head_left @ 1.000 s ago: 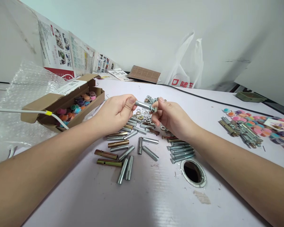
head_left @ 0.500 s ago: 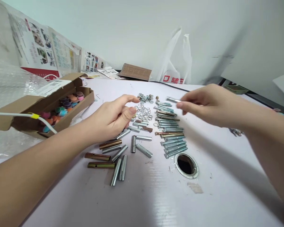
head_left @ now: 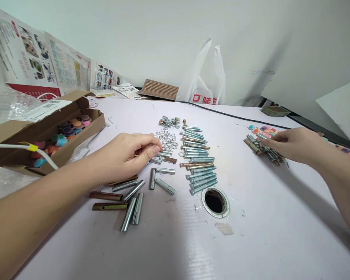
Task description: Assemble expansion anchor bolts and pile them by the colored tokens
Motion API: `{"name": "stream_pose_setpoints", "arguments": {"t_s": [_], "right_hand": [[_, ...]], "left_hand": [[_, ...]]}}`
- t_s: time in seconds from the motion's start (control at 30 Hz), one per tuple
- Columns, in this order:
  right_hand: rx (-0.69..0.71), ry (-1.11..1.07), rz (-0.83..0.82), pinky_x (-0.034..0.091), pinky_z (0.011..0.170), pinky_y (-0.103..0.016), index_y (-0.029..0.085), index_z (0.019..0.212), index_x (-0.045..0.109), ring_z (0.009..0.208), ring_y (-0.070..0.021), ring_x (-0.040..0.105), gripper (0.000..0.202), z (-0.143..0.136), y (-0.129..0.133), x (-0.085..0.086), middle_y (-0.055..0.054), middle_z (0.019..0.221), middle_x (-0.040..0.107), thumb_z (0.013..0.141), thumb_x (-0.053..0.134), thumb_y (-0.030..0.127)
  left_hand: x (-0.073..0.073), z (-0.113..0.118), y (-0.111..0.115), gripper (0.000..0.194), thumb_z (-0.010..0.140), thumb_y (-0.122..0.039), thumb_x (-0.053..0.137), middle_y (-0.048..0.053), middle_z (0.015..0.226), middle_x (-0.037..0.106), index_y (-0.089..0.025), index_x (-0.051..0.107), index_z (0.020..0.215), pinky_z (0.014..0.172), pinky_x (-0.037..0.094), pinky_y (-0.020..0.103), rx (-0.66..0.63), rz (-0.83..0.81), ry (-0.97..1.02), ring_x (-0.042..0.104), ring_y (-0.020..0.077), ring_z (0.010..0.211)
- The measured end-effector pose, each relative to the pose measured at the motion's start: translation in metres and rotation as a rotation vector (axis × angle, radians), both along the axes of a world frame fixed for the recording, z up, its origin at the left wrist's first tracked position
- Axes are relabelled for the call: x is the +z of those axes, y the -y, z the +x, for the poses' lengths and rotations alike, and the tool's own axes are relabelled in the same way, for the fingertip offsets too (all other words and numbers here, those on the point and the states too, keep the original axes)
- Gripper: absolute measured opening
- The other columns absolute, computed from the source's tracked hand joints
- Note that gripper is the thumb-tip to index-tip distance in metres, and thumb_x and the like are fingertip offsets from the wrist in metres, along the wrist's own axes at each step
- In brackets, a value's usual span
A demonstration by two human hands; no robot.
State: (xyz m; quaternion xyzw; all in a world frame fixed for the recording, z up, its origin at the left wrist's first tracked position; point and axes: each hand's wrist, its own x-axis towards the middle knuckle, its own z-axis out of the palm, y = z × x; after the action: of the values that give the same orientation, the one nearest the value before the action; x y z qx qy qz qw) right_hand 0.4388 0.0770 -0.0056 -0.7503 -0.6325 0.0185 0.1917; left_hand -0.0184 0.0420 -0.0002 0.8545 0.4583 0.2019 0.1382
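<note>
My left hand is low over the metal sleeves, thumb and forefinger curled near the sleeves and the flat washers; whatever its fingers may hold is hidden. At the right, my right hand pinches a silver metal piece over a heap of assembled bolts and sleeves. A column of bolts lies between the hands. Behind the washers sits a small pile of nuts. Brown and silver sleeves lie beside and in front of my left forearm.
A cardboard box with colourful caps stands at the left. A round hole with a metal rim is in the table. Behind are a white plastic bag, a black cable, a small green tray and scattered coloured caps.
My right hand has moved right with the metal piece, from above the bolts to the heap. My left hand's thumb and forefinger have come closer together near the sleeves. The view has turned slightly right.
</note>
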Motion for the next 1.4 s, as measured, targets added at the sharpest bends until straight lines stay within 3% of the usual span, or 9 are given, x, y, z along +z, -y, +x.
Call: {"name": "stream_pose_setpoints", "arguments": {"t_s": [0.1,0.37,0.47,0.57,0.7,0.8,1.03,1.27,1.4], "right_hand": [[-0.201,0.087,-0.287,0.041,0.056,-0.04,0.023,0.068,0.072,0.053,-0.0177,0.054,0.039,-0.01,-0.002,0.006,-0.016,0.074,0.069,0.075,0.071,0.061],[-0.344,0.109,-0.255,0.041,0.062,-0.045,0.023,0.081,0.072,0.062,-0.0211,0.052,0.036,-0.045,0.015,0.029,-0.017,0.079,0.069,0.078,0.069,0.059],[-0.062,0.003,-0.214,0.043,0.06,-0.041,0.028,0.09,0.072,0.061,-0.02,0.06,0.036,-0.083,0.031,0.038,-0.011,0.081,0.071,0.082,0.065,0.062],[0.42,-0.006,-0.12,0.05,0.059,-0.036,0.03,0.088,0.073,0.073,-0.0214,0.066,0.034,-0.126,0.04,0.037,-0.007,0.09,0.073,0.08,0.068,0.063],[0.77,0.024,-0.229,0.049,0.053,-0.03,0.026,0.094,0.075,0.068,-0.0188,0.065,0.02,-0.163,0.035,0.023,-0.005,0.087,0.072,0.081,0.071,0.04],[0.789,0.038,-0.316,0.047,0.052,-0.027,0.027,0.09,0.074,0.063,-0.0152,0.062,0.011,-0.168,0.027,0.012,-0.001,0.081,0.07,0.083,0.067,0.031],[0.705,-0.01,-0.356,0.043,0.057,-0.027,0.026,0.094,0.066,0.067,-0.0139,0.052,0.025,-0.154,0.024,0.003,0.0,0.079,0.061,0.089,0.062,0.05],[0.779,-0.254,-0.541,0.04,0.059,-0.026,0.02,0.09,0.065,0.066,-0.0121,0.047,0.026,-0.155,0.018,0.001,0.0,0.075,0.057,0.091,0.06,0.046],[0.785,-0.193,-0.458,0.041,0.063,-0.026,0.02,0.092,0.065,0.071,-0.0123,0.049,0.025,-0.156,0.017,0.005,-0.001,0.081,0.06,0.092,0.059,0.044]], "left_hand": [[-0.002,-0.002,-0.002,0.034,0.099,-0.043,0.047,-0.001,0.079,0.072,-0.022,0.072,0.101,0.061,0.041,0.022,-0.011,0.002,-0.006,0.058,0.011,0.064],[0.0,-0.001,0.001,0.035,0.097,-0.046,0.046,-0.001,0.074,0.069,-0.023,0.071,0.106,0.056,0.04,0.022,0.023,0.007,0.007,0.054,0.0119,0.058],[-0.001,0.0,0.0,0.037,0.096,-0.047,0.047,0.003,0.083,0.073,-0.022,0.072,0.104,0.059,0.043,0.024,0.036,0.015,0.001,0.061,0.0156,0.068],[-0.002,-0.001,-0.001,0.037,0.096,-0.047,0.047,0.004,0.087,0.074,-0.022,0.072,0.104,0.062,0.044,0.025,0.04,0.008,-0.013,0.064,0.0176,0.075],[-0.003,-0.003,-0.003,0.034,0.097,-0.045,0.046,0.003,0.093,0.074,-0.022,0.072,0.104,0.067,0.045,0.026,0.038,-0.015,-0.021,0.064,0.0172,0.08],[-0.003,-0.004,-0.004,0.031,0.097,-0.042,0.048,0.002,0.091,0.072,-0.023,0.072,0.101,0.073,0.044,0.027,0.041,-0.02,-0.016,0.063,0.0167,0.083],[-0.007,-0.002,-0.006,0.029,0.098,-0.041,0.047,0.001,0.088,0.07,-0.024,0.071,0.097,0.071,0.042,0.027,0.027,-0.052,-0.015,0.06,0.0159,0.081],[-0.004,-0.001,-0.003,0.03,0.098,-0.041,0.047,0.002,0.09,0.07,-0.023,0.071,0.097,0.074,0.043,0.029,0.025,-0.047,-0.01,0.061,0.0171,0.085],[-0.003,-0.001,-0.002,0.03,0.098,-0.041,0.046,0.002,0.091,0.069,-0.023,0.071,0.098,0.076,0.044,0.03,0.022,-0.033,-0.019,0.061,0.017,0.085]]}}
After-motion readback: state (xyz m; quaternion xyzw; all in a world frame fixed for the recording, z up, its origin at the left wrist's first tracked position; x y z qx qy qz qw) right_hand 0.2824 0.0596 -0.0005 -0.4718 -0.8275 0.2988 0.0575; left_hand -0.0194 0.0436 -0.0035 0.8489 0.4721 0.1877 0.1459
